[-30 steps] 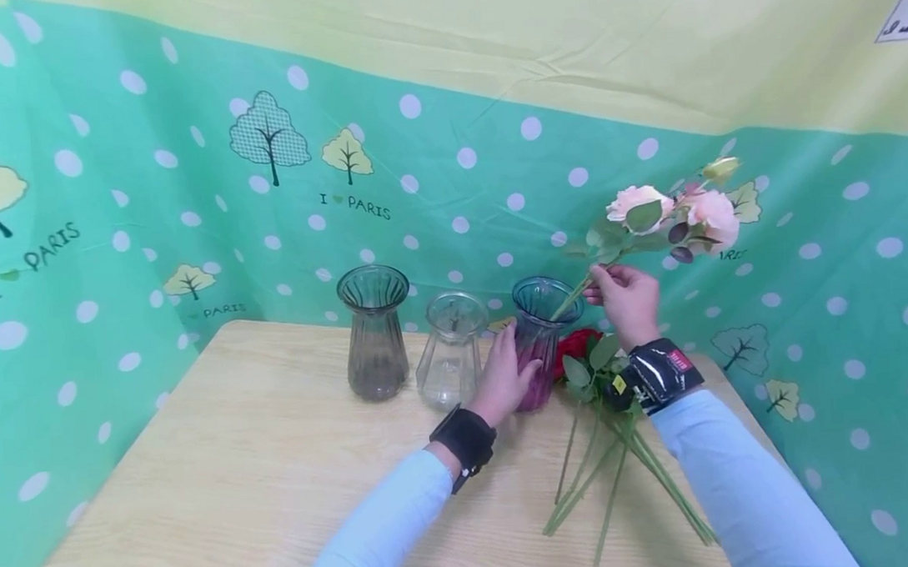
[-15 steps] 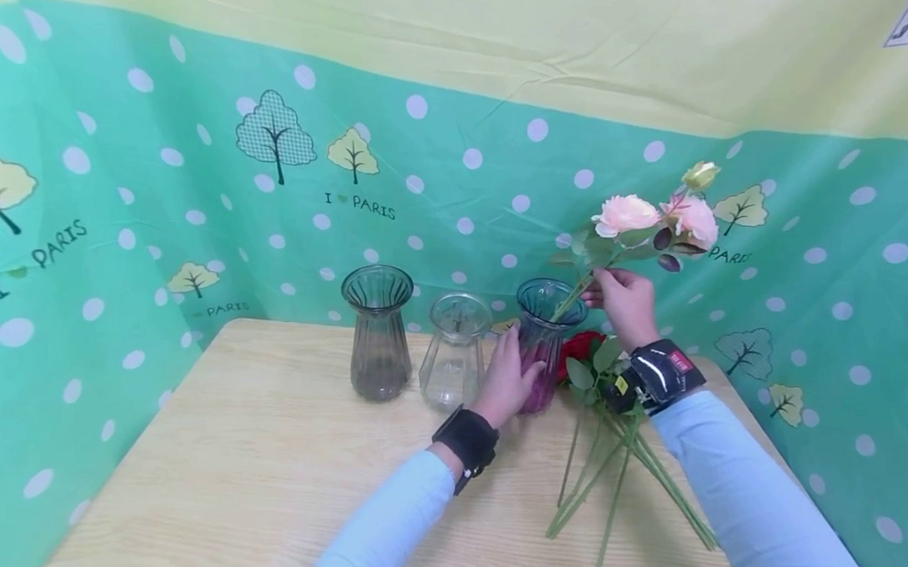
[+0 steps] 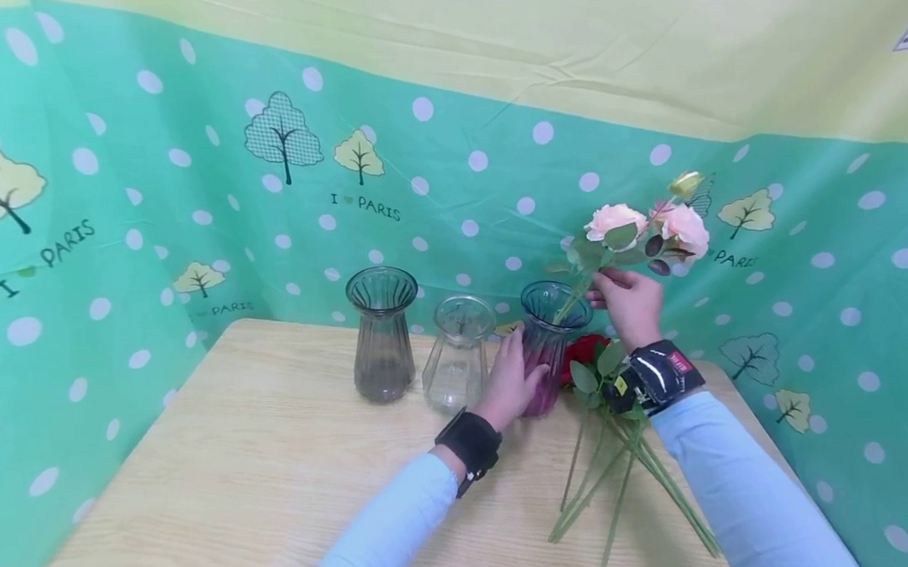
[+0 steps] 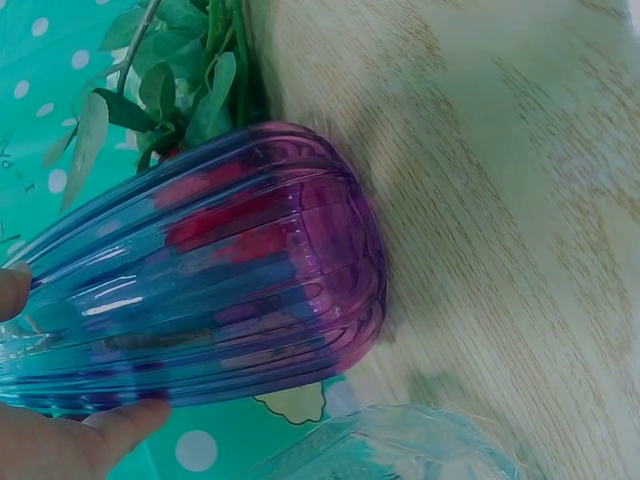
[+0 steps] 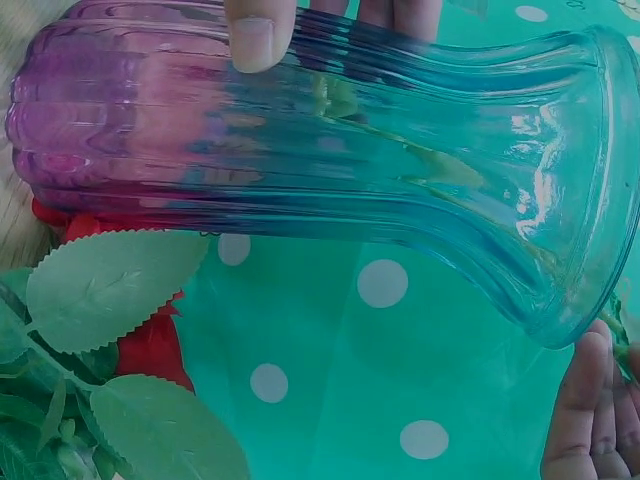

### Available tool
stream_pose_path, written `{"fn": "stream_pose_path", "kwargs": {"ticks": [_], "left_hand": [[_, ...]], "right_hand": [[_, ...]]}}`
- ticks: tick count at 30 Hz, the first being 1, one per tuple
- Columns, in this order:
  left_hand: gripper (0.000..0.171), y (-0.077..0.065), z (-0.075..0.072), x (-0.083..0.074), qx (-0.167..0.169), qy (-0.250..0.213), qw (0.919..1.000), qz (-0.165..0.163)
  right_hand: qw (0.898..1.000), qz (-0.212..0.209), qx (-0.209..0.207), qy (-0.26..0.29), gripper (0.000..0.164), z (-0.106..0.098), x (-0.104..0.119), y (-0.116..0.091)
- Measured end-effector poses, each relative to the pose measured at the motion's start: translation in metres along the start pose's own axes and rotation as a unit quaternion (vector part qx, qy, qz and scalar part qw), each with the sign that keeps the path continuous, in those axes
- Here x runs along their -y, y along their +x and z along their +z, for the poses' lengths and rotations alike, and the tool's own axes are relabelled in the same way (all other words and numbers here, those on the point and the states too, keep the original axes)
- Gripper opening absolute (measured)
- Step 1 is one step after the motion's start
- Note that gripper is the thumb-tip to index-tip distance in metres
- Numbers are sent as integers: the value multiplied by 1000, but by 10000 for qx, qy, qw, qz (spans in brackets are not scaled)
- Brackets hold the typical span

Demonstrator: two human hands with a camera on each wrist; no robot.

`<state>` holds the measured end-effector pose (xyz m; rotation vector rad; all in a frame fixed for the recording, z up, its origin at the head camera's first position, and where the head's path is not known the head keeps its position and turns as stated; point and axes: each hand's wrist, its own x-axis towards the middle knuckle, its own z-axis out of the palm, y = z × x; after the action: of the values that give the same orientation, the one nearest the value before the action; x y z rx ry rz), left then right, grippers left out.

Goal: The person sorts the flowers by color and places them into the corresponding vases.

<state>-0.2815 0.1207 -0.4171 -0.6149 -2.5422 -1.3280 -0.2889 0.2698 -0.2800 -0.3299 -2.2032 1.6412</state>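
A blue-and-purple ribbed glass vase [image 3: 544, 355] stands at the right of a row of vases. My left hand [image 3: 512, 380] grips its body, thumb on the near side and fingers round the left. Above the rim my right hand [image 3: 629, 304] pinches the stem of a pink rose spray [image 3: 615, 226] with two blooms and a pale bud. The spray leans to the right, and its lower stem runs down inside the vase, seen through the glass [image 5: 440, 165] in the right wrist view.
A clear vase [image 3: 454, 375] stands just left of the held one, a grey vase [image 3: 383, 361] farther left. Red roses [image 3: 586, 351] lie right of the held vase, their green stems [image 3: 667, 489] reaching toward the table's front. A polka-dot cloth [image 3: 481, 207] hangs behind.
The pink rose spray has shifted left and slightly down, its stem deeper in the vase. My left hand keeps its hold on the vase. The whole view has drifted slightly.
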Motion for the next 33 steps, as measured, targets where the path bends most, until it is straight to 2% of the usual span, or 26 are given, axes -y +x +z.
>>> {"fn": "stream_pose_path", "kwargs": {"ticks": [7, 13, 18, 27, 33], "left_hand": [[70, 0, -1, 1, 40, -49, 10000, 3], [71, -1, -2, 1, 60, -19, 10000, -24], [71, -1, -2, 0, 84, -33, 10000, -5], [71, -1, -1, 2, 35, -37, 10000, -47], [71, -2, -1, 0, 17, 26, 10000, 48]], "right_hand": [[9948, 86, 69, -1011, 38, 2, 0, 2], [9926, 3, 42, -1214, 37, 6, -1, 3], [9858, -44, -118, -1674, 34, 7, -3, 2], [9756, -237, 349, -2153, 36, 7, -12, 3], [9638, -676, 599, -2510, 32, 7, -15, 2]]}}
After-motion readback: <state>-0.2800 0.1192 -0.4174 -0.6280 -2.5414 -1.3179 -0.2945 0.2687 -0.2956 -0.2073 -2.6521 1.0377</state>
